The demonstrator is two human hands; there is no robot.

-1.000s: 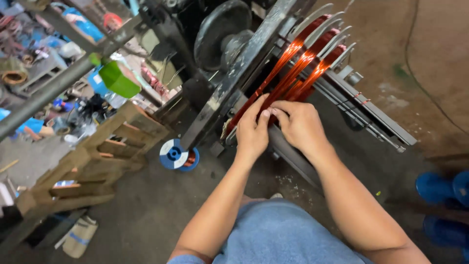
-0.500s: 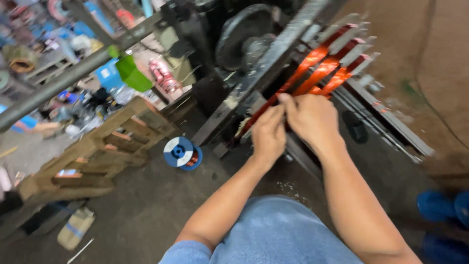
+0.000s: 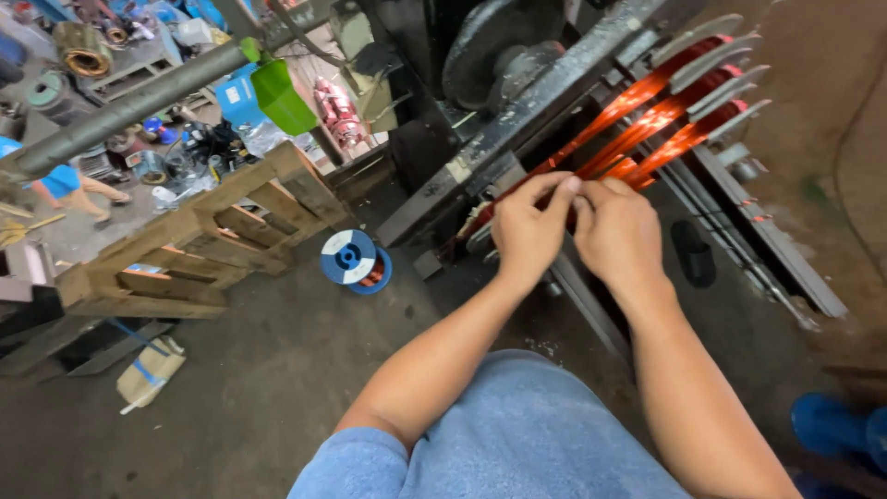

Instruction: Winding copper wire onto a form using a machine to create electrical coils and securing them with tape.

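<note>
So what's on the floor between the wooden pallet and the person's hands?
In the head view, a blue wire spool lies on the grey floor between the wooden pallet and the left hand; the right hand is just beyond.

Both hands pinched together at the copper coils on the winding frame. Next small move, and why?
Probably draw the pinched strand snug along the nearest copper coil. The left hand and right hand meet fingertip to fingertip right at the coil's lower end, against the metal frame. What sits between the fingers is too small to tell, so keep the pull gentle.
</note>
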